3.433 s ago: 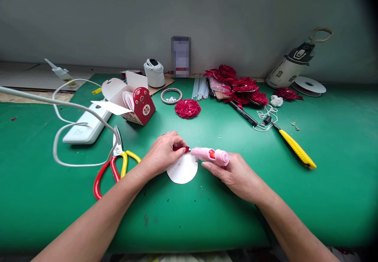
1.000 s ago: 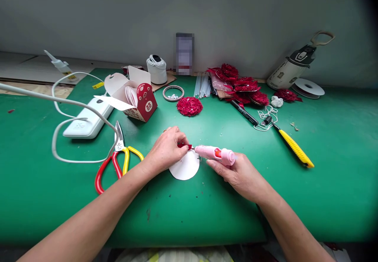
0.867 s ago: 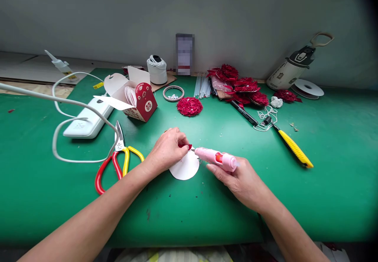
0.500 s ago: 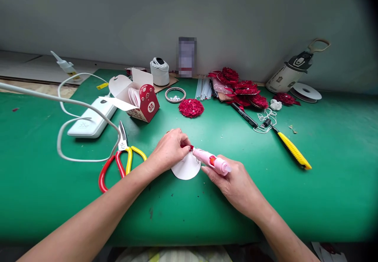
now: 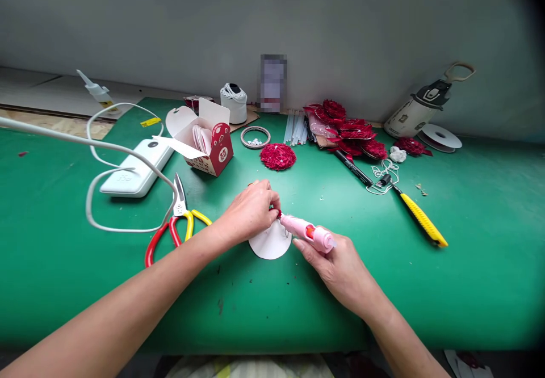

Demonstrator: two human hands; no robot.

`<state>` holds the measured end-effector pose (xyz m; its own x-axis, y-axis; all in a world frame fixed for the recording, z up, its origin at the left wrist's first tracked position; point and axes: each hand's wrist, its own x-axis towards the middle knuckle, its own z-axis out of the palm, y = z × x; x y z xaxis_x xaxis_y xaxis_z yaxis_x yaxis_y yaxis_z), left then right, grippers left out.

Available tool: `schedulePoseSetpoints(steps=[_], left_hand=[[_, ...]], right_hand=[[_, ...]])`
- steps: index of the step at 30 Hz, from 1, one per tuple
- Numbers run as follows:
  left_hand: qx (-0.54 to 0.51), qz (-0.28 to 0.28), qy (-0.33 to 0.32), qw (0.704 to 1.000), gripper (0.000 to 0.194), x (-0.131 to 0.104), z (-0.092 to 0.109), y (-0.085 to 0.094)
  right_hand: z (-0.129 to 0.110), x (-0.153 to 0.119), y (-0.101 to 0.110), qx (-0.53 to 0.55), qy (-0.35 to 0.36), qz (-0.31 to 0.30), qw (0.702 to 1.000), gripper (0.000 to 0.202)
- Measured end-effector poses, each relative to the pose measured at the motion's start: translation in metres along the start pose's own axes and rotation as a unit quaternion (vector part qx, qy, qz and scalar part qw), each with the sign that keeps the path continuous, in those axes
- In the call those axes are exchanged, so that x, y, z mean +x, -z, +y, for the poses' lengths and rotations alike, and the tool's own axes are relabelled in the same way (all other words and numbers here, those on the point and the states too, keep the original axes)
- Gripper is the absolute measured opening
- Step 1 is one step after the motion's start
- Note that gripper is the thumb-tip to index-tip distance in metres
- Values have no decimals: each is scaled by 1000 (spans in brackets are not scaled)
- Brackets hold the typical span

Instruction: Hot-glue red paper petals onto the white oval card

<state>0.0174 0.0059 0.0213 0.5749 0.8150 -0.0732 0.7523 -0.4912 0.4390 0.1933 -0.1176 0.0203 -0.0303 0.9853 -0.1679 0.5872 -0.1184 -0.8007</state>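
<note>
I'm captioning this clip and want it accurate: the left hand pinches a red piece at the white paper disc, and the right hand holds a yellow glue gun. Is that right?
Not quite: the glue gun in the right hand is pink, not yellow, as the head view shows. The left hand does pinch a red piece at the white paper disc.

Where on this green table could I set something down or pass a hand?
The table is bare right of the yellow cutter; left of the scissors, nearer than the cable; and, dark marks aside, between the forearms, nearer than the paper disc. It is crowded along the back, from the red box to the bottle.
</note>
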Motion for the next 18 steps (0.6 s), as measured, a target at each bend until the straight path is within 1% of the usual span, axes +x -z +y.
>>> schedulePoseSetpoints(steps=[4, 8, 13, 18], left_hand=[[11, -26, -8, 1000, 14, 1, -1, 3], [29, -45, -54, 997, 15, 4, -5, 5], [35, -43, -112, 992, 19, 8, -11, 4], [36, -43, -133, 990, 21, 8, -12, 4]], right_hand=[[1, -1, -1, 8, 11, 15, 1000, 36], [1, -1, -3, 9, 8, 22, 1000, 35], [2, 0, -4, 10, 5, 20, 1000, 35], [4, 2, -5, -4, 14, 24, 1000, 34]])
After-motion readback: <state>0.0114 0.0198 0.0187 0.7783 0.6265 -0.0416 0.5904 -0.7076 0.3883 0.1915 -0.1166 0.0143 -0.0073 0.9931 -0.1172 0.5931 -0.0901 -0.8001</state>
